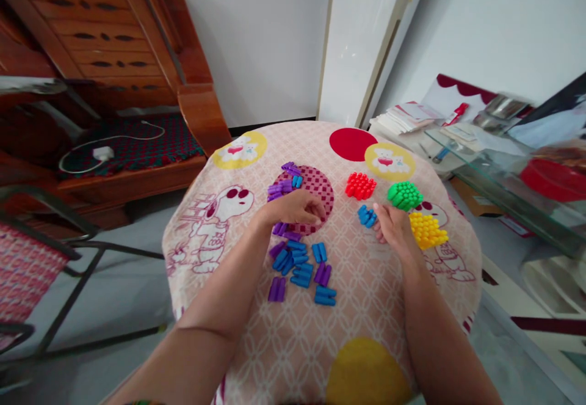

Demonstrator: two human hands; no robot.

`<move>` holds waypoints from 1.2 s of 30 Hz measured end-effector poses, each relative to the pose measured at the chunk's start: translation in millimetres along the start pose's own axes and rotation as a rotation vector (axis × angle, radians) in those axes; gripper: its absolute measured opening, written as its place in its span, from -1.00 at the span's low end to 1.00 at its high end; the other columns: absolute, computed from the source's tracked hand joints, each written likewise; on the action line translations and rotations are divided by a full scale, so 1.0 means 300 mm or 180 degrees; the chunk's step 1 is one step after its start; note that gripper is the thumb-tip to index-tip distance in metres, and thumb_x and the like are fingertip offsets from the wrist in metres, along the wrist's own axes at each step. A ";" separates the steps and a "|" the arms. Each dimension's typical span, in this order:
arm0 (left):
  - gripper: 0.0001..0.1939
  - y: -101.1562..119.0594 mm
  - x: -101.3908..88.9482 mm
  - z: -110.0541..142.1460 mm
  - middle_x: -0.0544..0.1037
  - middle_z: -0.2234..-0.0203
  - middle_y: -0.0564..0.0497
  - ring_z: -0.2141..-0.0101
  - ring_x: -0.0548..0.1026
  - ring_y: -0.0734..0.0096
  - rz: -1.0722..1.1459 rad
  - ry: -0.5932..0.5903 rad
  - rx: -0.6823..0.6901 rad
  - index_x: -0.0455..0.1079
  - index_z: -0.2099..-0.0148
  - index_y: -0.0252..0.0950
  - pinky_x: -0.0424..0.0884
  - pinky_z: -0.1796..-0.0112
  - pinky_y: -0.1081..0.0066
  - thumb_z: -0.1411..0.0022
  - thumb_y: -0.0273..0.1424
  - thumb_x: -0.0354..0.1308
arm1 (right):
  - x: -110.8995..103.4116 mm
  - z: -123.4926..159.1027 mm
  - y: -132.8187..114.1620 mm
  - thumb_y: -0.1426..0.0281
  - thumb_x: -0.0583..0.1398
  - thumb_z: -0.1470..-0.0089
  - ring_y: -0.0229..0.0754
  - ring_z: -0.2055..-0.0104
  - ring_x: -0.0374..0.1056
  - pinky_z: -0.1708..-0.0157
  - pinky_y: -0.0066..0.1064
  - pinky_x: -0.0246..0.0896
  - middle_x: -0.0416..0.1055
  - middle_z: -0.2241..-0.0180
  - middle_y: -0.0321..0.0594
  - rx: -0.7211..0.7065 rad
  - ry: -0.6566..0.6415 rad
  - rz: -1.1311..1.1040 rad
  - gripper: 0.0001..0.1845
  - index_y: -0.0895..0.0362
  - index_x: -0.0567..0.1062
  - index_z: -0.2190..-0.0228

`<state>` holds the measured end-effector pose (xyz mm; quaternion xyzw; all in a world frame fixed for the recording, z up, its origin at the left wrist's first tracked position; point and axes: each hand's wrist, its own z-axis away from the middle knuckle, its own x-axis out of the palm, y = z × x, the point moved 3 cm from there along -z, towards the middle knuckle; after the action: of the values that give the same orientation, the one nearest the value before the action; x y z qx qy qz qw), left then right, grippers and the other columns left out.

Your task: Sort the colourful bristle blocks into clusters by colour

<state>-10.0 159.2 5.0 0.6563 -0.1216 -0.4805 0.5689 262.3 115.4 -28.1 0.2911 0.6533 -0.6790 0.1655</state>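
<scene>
Loose purple and blue plastic pegs [300, 264] lie scattered on a round table covered with a cartoon-print cloth [274, 344]. My left hand [295, 208] rests palm down among them, fingers curled over the dark pink circle; what is under them is hidden. My right hand [392, 228] touches a small cluster of blue pegs [367, 215] with its fingertips pressed against it. Sorted heaps sit beside it: red pegs [360, 186], green pegs [405, 195] and yellow pegs [426, 230]. More purple pegs [284, 184] lie farther back.
A wooden bench [114, 87] with a white charger stands at the left, a metal chair frame [68, 252] in front of it. A white appliance [357, 44] stands behind the table. At the right a glass shelf [503, 173] holds papers and a red bowl.
</scene>
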 end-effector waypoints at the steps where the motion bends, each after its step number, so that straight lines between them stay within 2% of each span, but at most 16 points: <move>1: -0.75 0.011 0.025 -0.001 0.61 0.37 0.00 0.33 0.53 0.33 -0.0072 -0.0215 -0.0022 0.55 0.18 -0.30 0.37 0.30 0.43 -0.03 -0.39 0.30 | -0.001 -0.001 0.000 0.01 0.05 -0.17 -0.27 0.76 0.21 0.75 -0.47 0.07 0.36 0.71 -0.27 0.0006 0.0028 -0.0063 -0.52 0.11 0.42 0.54; 3: -0.71 0.032 0.081 -0.009 0.59 0.43 0.04 0.38 0.51 0.34 -0.0327 -0.0466 -0.0031 0.55 0.24 -0.28 0.33 0.35 0.45 0.11 -0.47 0.36 | -0.002 -0.002 -0.001 0.00 0.05 -0.17 -0.26 0.77 0.20 0.76 -0.46 0.06 0.35 0.72 -0.25 0.0019 0.0077 -0.0127 -0.50 0.11 0.42 0.56; 5: -0.68 0.051 0.129 -0.020 0.54 0.52 0.09 0.45 0.45 0.39 -0.0672 -0.0397 -0.0006 0.53 0.33 -0.25 0.27 0.41 0.47 0.25 -0.55 0.40 | -0.002 -0.001 -0.001 -0.01 0.02 -0.18 -0.23 0.76 0.21 0.74 -0.42 0.10 0.36 0.72 -0.22 0.0094 0.0093 -0.0143 -0.48 0.12 0.46 0.52; 7: -0.69 0.061 0.159 -0.027 0.49 0.59 0.14 0.52 0.39 0.44 -0.0898 -0.0343 0.0012 0.50 0.42 -0.24 0.21 0.46 0.47 0.32 -0.60 0.39 | -0.002 0.002 -0.002 -0.03 0.00 -0.18 -0.20 0.76 0.23 0.73 -0.38 0.14 0.37 0.71 -0.21 0.0187 0.0101 -0.0148 -0.44 0.15 0.51 0.47; 11: -0.84 0.057 0.162 -0.021 0.46 0.65 0.13 0.57 0.37 0.46 -0.0644 -0.0884 0.0138 0.50 0.47 -0.26 0.17 0.52 0.47 0.20 -0.52 0.37 | -0.001 0.007 -0.006 -0.09 0.00 -0.17 -0.21 0.76 0.23 0.75 -0.39 0.12 0.36 0.71 -0.22 0.0123 0.0150 -0.0146 -0.40 0.14 0.50 0.50; 12: -0.88 0.055 0.151 -0.022 0.46 0.65 0.13 0.57 0.37 0.47 -0.0541 -0.0879 0.0188 0.51 0.47 -0.28 0.18 0.52 0.48 0.16 -0.48 0.37 | 0.000 0.007 -0.007 -0.09 0.01 -0.17 -0.22 0.76 0.23 0.76 -0.41 0.11 0.34 0.72 -0.23 0.0084 0.0162 -0.0156 -0.39 0.14 0.50 0.51; 14: -0.90 0.052 0.123 -0.033 0.49 0.60 0.11 0.54 0.40 0.48 -0.0430 -0.0462 0.0263 0.53 0.42 -0.30 0.21 0.50 0.50 0.09 -0.45 0.34 | 0.003 0.006 -0.006 -0.08 0.00 -0.17 -0.23 0.77 0.21 0.76 -0.42 0.10 0.33 0.74 -0.24 0.0056 0.0163 -0.0193 -0.40 0.14 0.50 0.50; 16: -0.88 0.047 0.105 -0.055 0.53 0.53 0.09 0.48 0.44 0.47 -0.0413 0.0293 0.0246 0.52 0.34 -0.31 0.26 0.45 0.51 0.02 -0.44 0.28 | 0.005 0.004 -0.003 -0.07 -0.01 -0.18 -0.22 0.78 0.20 0.77 -0.41 0.10 0.33 0.74 -0.25 0.0088 0.0160 -0.0210 -0.40 0.15 0.51 0.46; 19: -0.85 0.032 0.122 -0.102 0.57 0.44 0.04 0.41 0.49 0.45 -0.0312 0.1255 0.0136 0.48 0.26 -0.34 0.36 0.36 0.49 -0.05 -0.47 0.21 | 0.006 0.001 -0.002 -0.06 -0.02 -0.19 -0.22 0.80 0.19 0.78 -0.41 0.07 0.36 0.73 -0.23 0.0095 0.0156 -0.0162 -0.40 0.16 0.52 0.44; 21: -0.85 0.021 0.149 -0.137 0.58 0.42 0.01 0.38 0.51 0.43 -0.0227 0.1548 0.0114 0.45 0.26 -0.35 0.40 0.32 0.47 -0.04 -0.49 0.21 | 0.007 -0.001 -0.002 -0.05 -0.04 -0.20 -0.24 0.80 0.18 0.78 -0.43 0.05 0.36 0.73 -0.25 0.0036 0.0158 -0.0136 -0.39 0.16 0.52 0.44; 25: -0.86 0.006 0.177 -0.181 0.57 0.42 0.00 0.38 0.51 0.41 -0.0257 0.1662 0.0078 0.42 0.28 -0.35 0.41 0.33 0.45 -0.04 -0.49 0.24 | 0.011 -0.007 0.002 -0.02 -0.07 -0.23 -0.23 0.75 0.23 0.70 -0.41 0.11 0.36 0.72 -0.23 -0.0094 0.0170 0.0054 -0.39 0.15 0.51 0.48; 31: -0.87 0.003 0.182 -0.208 0.54 0.43 0.00 0.40 0.46 0.40 -0.0752 0.1544 -0.0157 0.42 0.29 -0.35 0.32 0.37 0.44 -0.06 -0.44 0.25 | 0.015 -0.013 0.003 0.01 -0.07 -0.25 -0.15 0.56 0.36 0.54 -0.38 0.19 0.40 0.66 -0.13 -0.0225 0.0277 0.0481 -0.39 0.09 0.41 0.63; 36: -0.81 -0.004 0.204 -0.228 0.51 0.44 -0.01 0.42 0.41 0.35 -0.1322 0.1171 -0.0295 0.44 0.30 -0.33 0.22 0.41 0.41 -0.04 -0.33 0.29 | 0.016 -0.014 0.002 0.01 -0.10 -0.26 -0.09 0.47 0.39 0.47 -0.35 0.21 0.40 0.64 -0.09 -0.0299 0.0323 0.0606 -0.37 0.08 0.39 0.65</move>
<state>73.4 159.5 -33.7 0.7166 0.1429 -0.4646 0.5002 259.8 120.3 -31.6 0.3777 0.6614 -0.6132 0.2094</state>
